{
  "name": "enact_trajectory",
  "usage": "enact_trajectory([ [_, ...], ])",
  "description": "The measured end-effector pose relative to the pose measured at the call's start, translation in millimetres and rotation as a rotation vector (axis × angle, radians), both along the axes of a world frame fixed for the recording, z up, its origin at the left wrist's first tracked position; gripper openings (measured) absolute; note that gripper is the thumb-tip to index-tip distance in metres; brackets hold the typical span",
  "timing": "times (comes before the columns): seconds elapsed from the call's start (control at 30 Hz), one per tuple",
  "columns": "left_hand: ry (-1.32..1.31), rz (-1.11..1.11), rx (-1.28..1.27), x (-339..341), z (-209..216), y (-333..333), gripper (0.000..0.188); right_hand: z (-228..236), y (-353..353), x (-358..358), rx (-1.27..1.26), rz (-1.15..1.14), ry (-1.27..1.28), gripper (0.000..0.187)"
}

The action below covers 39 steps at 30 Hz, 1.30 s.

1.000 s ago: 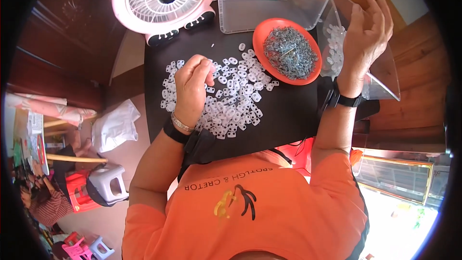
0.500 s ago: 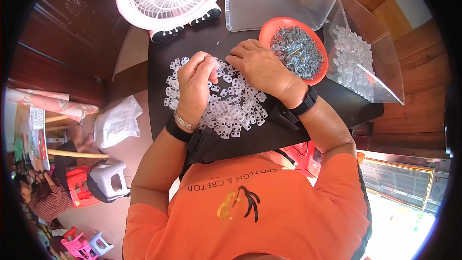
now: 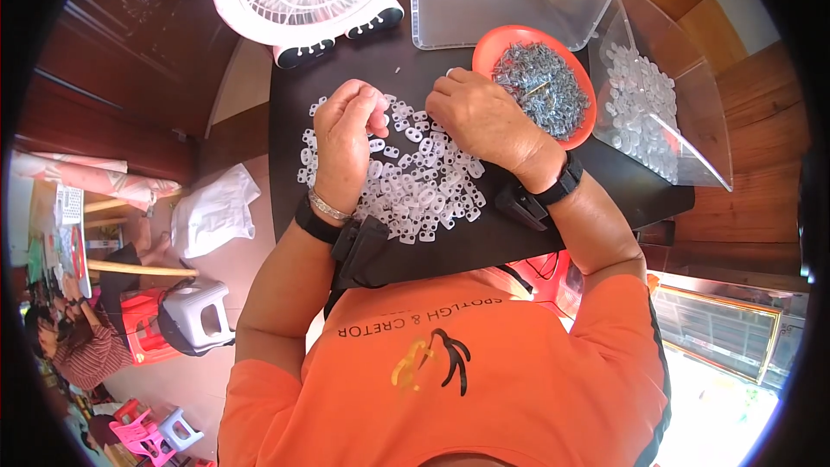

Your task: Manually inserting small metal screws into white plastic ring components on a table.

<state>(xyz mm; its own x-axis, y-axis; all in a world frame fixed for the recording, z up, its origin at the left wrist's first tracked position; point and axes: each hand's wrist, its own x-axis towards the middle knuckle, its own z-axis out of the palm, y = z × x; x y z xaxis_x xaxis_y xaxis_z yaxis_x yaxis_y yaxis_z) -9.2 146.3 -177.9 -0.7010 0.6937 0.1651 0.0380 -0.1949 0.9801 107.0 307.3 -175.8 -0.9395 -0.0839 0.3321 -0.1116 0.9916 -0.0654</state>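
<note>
Main change is the right hand (image 3: 484, 121). 1.0 s ago it was out to the right, fingers spread, in front of the right-hand clear bin (image 3: 705, 156). By 0.5 s ago it was at the pile; now same area, palm down, fingers bent, between left hand and red plate (image 3: 487, 52). It covers part of the plate's lower-left rim from this view. Its fingertips are hidden, so can't tell if it's gripping anything.

Left hand (image 3: 346, 134) basically unchanged across all three: over the left part of the pile, fingers curled in, thumb up by the forefinger. Can't tell if there's a piece in it. Gap between hands slightly wider than 0.5 s ago.

White two-hole pieces (image 3: 424, 195) lie loose on the dark tabletop (image 3: 622, 190), around and below the left hand, densest toward the wearer. No obvious change in the pile.

Plate in same spot, full of small grey screw-like parts (image 3: 549, 86). Right-hand bin holds more white pieces (image 3: 640, 104); forearm blocked much of it 1.0 s ago, clear view now. Second clear bin (image 3: 475, 22) stands behind the plate, pink-and-white fan (image 3: 313, 13) left of that. Whole view shifted slightly, consistent with head motion.
</note>
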Motion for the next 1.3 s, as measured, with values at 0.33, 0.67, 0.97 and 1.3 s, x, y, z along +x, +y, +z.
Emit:
enact_trajectory([
  [0.33, 0.026, -0.15, -0.037, 6.7, -4.5, 2.2, 0.024, 20.3, -7.5, 2.7, -0.912, -0.129, 0.057, 0.015],
  [0.67, 0.074, -0.244, -0.098, 10.6, -11.8, 3.0, 0.019, 11.8, -16.3, 1.2, -0.957, -0.046, 0.086, 0.015],
  [0.97, 0.054, -0.213, -0.07, 10.3, -4.1, -1.6, 0.02, 14.1, -14.5, 4.6, -0.96, -0.008, -0.008, 0.013],
  [1.3, 0.077, -0.251, -0.105, 8.9, -3.5, -1.4, 0.02, 14.6, -15.6, 3.0, -1.015, 0.028, 0.056, 0.011],
])
